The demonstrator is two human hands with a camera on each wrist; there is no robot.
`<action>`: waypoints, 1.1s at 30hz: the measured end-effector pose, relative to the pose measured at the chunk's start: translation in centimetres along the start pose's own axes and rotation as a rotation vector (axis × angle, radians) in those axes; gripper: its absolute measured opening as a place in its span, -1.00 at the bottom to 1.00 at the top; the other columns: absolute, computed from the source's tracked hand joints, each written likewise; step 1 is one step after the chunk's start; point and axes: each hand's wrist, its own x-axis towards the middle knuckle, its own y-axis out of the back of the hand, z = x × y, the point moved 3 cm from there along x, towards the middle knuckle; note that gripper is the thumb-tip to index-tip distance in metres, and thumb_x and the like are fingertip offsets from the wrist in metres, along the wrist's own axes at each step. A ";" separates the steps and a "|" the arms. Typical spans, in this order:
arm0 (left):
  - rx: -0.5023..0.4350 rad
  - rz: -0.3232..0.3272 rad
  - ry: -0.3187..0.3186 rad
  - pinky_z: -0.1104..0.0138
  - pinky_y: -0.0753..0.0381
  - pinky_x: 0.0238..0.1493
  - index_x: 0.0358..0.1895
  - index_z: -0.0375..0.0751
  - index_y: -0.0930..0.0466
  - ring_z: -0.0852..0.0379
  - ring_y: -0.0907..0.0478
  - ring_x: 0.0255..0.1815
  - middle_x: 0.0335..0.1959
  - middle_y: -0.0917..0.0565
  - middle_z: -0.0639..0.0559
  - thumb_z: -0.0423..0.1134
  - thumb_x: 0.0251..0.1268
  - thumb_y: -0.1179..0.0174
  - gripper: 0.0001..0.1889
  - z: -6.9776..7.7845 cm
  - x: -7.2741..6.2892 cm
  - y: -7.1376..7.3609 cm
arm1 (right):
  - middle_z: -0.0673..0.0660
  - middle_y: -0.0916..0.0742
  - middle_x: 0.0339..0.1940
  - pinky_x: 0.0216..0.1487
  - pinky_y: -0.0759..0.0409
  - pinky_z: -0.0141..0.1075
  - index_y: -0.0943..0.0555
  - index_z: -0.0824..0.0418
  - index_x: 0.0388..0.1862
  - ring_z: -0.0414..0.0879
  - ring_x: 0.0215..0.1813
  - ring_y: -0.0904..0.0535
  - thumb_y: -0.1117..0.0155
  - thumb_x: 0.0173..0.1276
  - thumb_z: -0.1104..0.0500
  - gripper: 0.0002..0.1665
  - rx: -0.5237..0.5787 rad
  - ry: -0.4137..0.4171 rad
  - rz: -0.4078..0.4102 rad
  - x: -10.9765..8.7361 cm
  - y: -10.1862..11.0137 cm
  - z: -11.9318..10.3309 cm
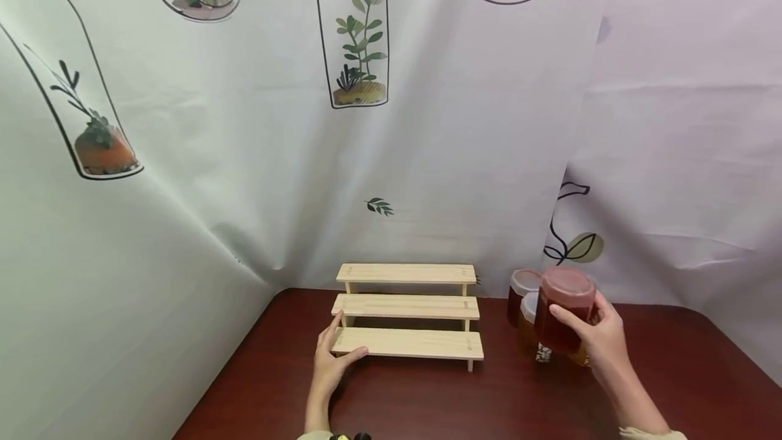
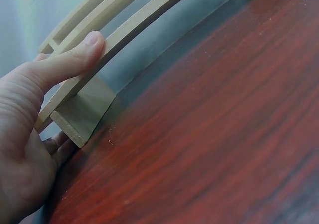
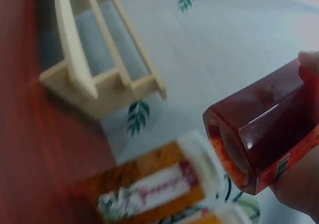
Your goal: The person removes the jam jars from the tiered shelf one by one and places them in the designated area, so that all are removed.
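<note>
In the head view, a three-step pale wooden display rack [image 1: 406,343] stands on the table. My left hand [image 1: 327,365] grips its left end at the lowest step. The left wrist view has the thumb [image 2: 75,62] over the front edge of the rack [image 2: 142,16], with other fingers partly hidden behind its side leg. To the right of the rack, my right hand [image 1: 605,343] holds a dark red jar [image 1: 559,324] with a pinkish lid, raised in front of other jars. Seen from the right wrist, the red jar [image 3: 266,117] is tilted, its faceted base toward the camera.
Behind the held jar stand a dark red jar [image 1: 516,301] and an amber jar [image 1: 527,331] with pale lids, partly hidden. An amber jar [image 3: 149,184] with a floral label shows close up. A printed white cloth [image 1: 452,155] hangs behind the reddish-brown table [image 1: 403,402].
</note>
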 end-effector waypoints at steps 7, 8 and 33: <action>-0.010 -0.006 0.008 -0.36 -0.12 0.32 0.49 -0.02 -0.24 -0.34 -0.17 0.43 0.39 -0.24 -0.30 -0.28 -0.07 -0.52 -0.05 -0.2 0.1 0.4 | -0.51 -0.55 -0.28 -0.19 -0.40 -0.74 -0.40 -0.27 0.01 -0.62 -0.18 -0.45 -0.40 0.23 0.26 -0.44 -0.070 -0.102 0.103 -1.0 2.1 3.1; -0.011 -0.005 0.007 -0.35 -0.12 0.33 0.49 -0.02 -0.24 -0.34 -0.17 0.43 0.39 -0.24 -0.30 -0.28 -0.07 -0.52 -0.05 -0.2 0.2 0.3 | -0.52 -0.54 -0.28 -0.19 -0.39 -0.75 -0.38 -0.28 0.01 -0.63 -0.18 -0.44 -0.40 0.23 0.25 -0.44 -0.091 -0.115 0.110 -1.0 2.3 3.5; -0.009 0.001 -0.002 -0.34 -0.13 0.33 0.49 -0.08 -0.23 -0.38 -0.17 0.43 0.38 -0.25 -0.32 -0.33 -0.06 -0.51 -0.05 0.4 0.0 0.0 | -0.54 -0.44 -0.30 -0.17 -0.33 -0.79 -0.36 -0.09 0.02 -0.68 -0.23 -0.38 -0.48 0.07 0.33 -0.35 -0.199 -0.104 0.227 -2.1 1.7 6.3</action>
